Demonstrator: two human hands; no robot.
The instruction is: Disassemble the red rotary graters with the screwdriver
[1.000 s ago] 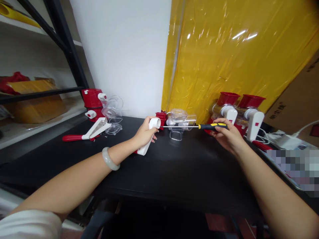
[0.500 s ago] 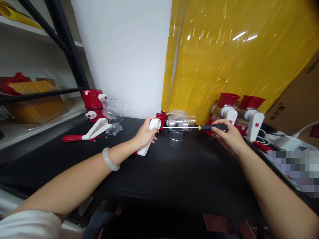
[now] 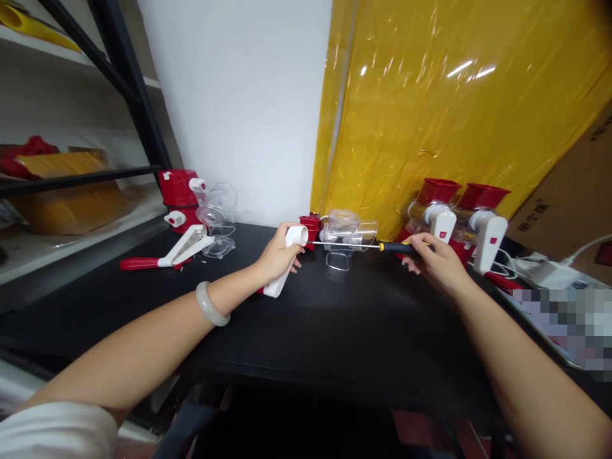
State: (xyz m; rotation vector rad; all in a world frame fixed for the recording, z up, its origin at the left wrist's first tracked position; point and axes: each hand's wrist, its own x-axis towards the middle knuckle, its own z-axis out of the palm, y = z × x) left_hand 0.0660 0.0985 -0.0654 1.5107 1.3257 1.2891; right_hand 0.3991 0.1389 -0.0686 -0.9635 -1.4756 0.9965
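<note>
White plastic is gripped by the fingers of the left hand (image 3: 277, 255): a crank handle (image 3: 281, 280) is held above the black desk (image 3: 310, 331), closed upon near its round socket, which is turned to the right, while its arm is slanted downward to a red part at the lower end. By the curled fingers of the right hand (image 3: 437, 258), a screwdriver (image 3: 394, 248) with a black and yellow grip is held almost level, its metal shaft pointed at the socket's mouth; whether the tip is seated inside cannot be told. A pale bangle (image 3: 210, 306) is worn on the left wrist. Behind the shaft, a clear plastic housing (image 3: 344, 221) is placed beside a small red part (image 3: 312, 226). On the left of the desk, a second crank handle (image 3: 138, 264) with a red grip is laid in front of a stack of red bases (image 3: 178, 188), beside which clear plastic parts (image 3: 217, 213) are set. On the right, two rotary graters (image 3: 440, 190) with red hoppers are stood side by side, with a white power adapter (image 3: 554, 273) placed near them.
</note>
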